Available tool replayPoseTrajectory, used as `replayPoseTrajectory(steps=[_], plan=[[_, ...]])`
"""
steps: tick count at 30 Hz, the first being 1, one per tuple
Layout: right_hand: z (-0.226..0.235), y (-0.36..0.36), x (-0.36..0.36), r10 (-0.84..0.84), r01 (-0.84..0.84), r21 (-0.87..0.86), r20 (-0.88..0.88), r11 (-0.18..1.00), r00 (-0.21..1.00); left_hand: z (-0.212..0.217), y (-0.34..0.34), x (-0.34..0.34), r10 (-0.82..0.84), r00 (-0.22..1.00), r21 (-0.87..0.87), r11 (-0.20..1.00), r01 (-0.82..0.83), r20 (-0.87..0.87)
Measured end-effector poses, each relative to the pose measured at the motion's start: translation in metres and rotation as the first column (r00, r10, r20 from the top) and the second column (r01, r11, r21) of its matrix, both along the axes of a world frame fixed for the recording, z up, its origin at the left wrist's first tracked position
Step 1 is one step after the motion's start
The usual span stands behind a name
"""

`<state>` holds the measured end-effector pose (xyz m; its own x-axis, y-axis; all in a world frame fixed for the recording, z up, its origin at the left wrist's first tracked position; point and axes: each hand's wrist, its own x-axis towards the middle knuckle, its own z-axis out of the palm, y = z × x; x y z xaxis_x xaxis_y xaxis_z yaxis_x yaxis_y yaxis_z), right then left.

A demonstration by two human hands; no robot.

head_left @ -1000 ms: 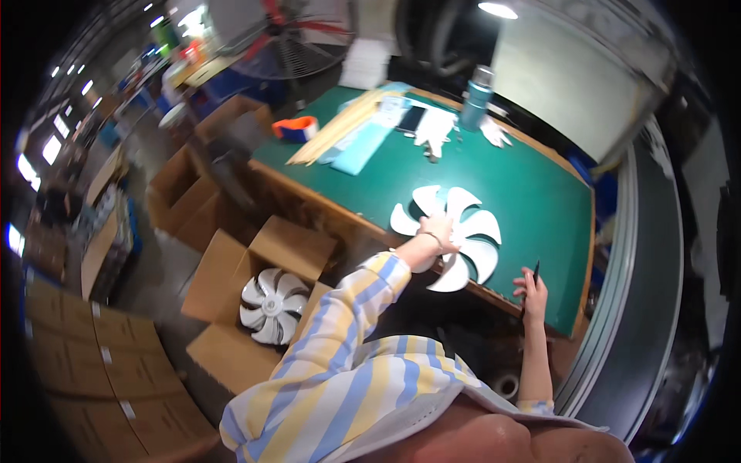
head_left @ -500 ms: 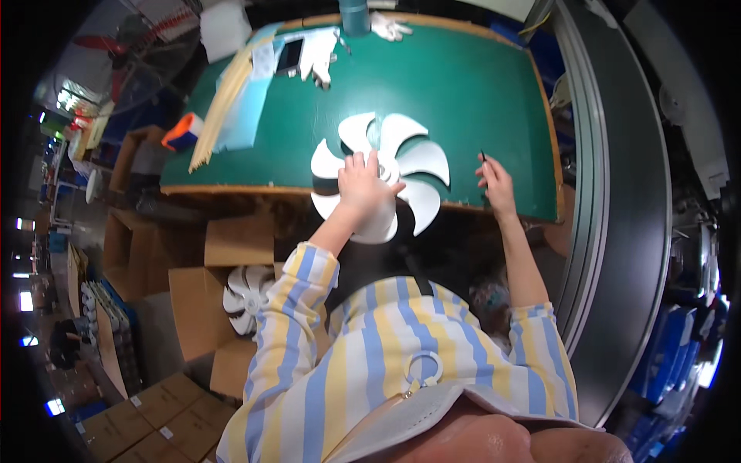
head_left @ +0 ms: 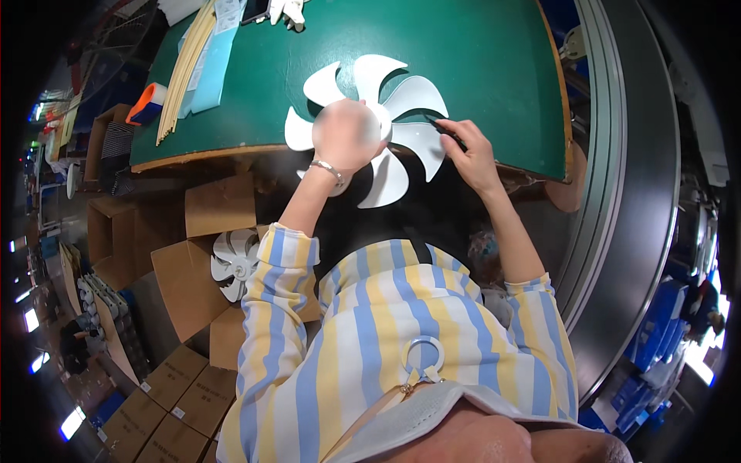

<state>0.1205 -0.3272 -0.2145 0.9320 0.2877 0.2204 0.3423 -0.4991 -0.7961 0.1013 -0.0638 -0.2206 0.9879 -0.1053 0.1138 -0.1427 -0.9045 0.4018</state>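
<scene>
A white fan impeller (head_left: 413, 96) with several curved blades lies at the green table's front edge, its nearer blades jutting past it. My left hand (head_left: 347, 135) grips it at and beside the hub; a blur covers most of its fingers. A slim dark tool (head_left: 448, 130), its exact kind too small to tell, is pinched in the fingers of my right hand (head_left: 472, 154). The tool's tip is close to the edges of the right-hand blades. Whether it touches them I cannot tell.
On the green table (head_left: 494, 69) lie pale strips (head_left: 185, 73), a blue sheet (head_left: 210, 89), an orange-and-white roll (head_left: 147, 104) and white gloves (head_left: 288, 11). Below left, an open carton (head_left: 181, 289) holds another white impeller (head_left: 235, 266). Closed cartons (head_left: 174, 378) stand nearby. A dark metal frame (head_left: 617, 193) rises at right.
My right hand has come leftward with the dark tool, up to the impeller's right-hand blades. My left hand stays on the impeller. The whole view has shifted nearer the table's front.
</scene>
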Motion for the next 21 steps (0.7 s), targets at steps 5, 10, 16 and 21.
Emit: replayPoseTrajectory(steps=[5,10,16,21], plan=[[0.010,0.027,-0.005,0.051,-0.035,-0.141,0.117,0.989,0.992,-0.003,-0.017,0.007,0.087,0.996,0.059,0.994,-0.088,0.011],[0.023,0.045,-0.019,0.088,-0.066,-0.222,0.089,0.973,0.992,-0.013,-0.011,0.006,0.063,0.994,0.027,0.997,-0.066,0.089],[0.003,0.049,-0.021,0.094,-0.052,-0.285,0.135,0.957,0.986,-0.019,-0.006,0.009,-0.001,0.991,-0.049,0.999,0.008,0.136],[0.008,0.049,-0.019,0.110,-0.102,-0.278,0.012,0.955,0.994,-0.018,-0.006,0.009,0.011,0.993,0.002,1.000,-0.012,0.121]])
